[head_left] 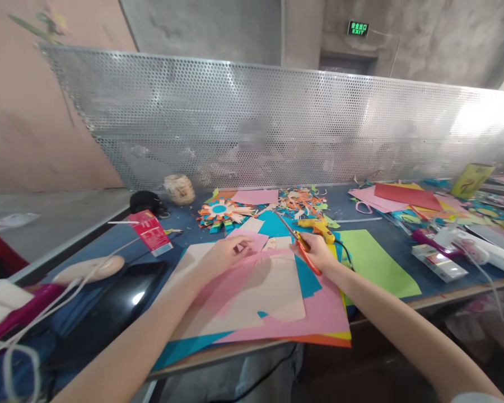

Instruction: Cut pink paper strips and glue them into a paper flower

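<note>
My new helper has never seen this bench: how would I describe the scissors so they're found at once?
Start at the perforated screen and come forward over the blue table to the stacked paper. Above it, the right hand holds the scissors. Their orange handle sets them apart from the yellow glue gun just beyond.

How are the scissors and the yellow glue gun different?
The scissors are in the grip of the right hand; the glue gun lies just beyond it, not held. The scissors have thin, pointed blades, while the glue gun has a chunky body. The scissors show orange on their handle; the glue gun is mostly yellow. Both are tools.
</note>
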The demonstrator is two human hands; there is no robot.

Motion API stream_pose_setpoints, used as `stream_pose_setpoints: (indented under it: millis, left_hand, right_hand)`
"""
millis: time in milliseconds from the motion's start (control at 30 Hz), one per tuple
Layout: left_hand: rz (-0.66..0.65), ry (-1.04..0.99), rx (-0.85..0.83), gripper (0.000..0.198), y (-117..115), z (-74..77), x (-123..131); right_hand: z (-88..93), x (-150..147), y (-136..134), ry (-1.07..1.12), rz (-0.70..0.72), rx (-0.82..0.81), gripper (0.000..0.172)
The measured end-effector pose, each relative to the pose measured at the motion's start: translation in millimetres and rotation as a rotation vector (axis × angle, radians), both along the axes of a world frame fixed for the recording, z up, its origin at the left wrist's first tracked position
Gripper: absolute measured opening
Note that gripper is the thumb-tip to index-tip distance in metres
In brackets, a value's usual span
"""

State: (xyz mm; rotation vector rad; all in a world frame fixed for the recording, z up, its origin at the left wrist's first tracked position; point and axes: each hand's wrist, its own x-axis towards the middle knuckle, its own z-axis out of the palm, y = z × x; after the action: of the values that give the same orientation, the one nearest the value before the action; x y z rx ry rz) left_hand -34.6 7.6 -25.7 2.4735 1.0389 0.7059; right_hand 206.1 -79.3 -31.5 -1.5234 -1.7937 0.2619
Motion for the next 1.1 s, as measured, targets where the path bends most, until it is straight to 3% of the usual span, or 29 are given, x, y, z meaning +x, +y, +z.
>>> stream_pose_setpoints:
  millis: [67, 200, 300, 433, 567, 767, 933, 1100]
  left_hand:
    - [0.008, -0.052, 0.004, 0.038, 1, 1.1, -5]
    - [-0.147, 0.055, -0.117, 0.046, 3, 4.4, -15]
    - [-0.178, 0.067, -0.177, 0.041, 6, 1.6, -18]
    - [-0.09, -0.19, -0.275, 0.031, 11, 0.4, -17]
    - [0.142, -0.53, -0.353, 0.032, 15, 5.4, -15]
    - [0.223, -0.998, -0.495, 0.044, 22, 4.1, -13]
    - [0.171, -1.017, -0.55, 0.043, 16, 2.4, -7]
    - [0.159, -0.977, -0.545, 0.043, 6, 1.2, 0]
  right_hand:
    - [0.7, -3, -1, -0.038, -0.023, -0.008, 0.038]
    - [1.5, -9, -4, -0.148, -0.089, -0.041, 0.038]
    - [2.2, -12, -7, -0.234, -0.114, -0.056, 0.036]
    - [6.2, -11, -4, -0.207, -0.126, -0.059, 0.035]
    - [18.7, -11, 10, -0.107, -0.23, -0.075, 0.042]
    - [32.7, -26, 22, -0.393, -0.268, -0.146, 0.044]
    - [25.0, -30, 9, -0.511, -0.231, -0.3, 0.049]
    - [22.7, -29, 3, -0.512, -0.195, -0.328, 0.047]
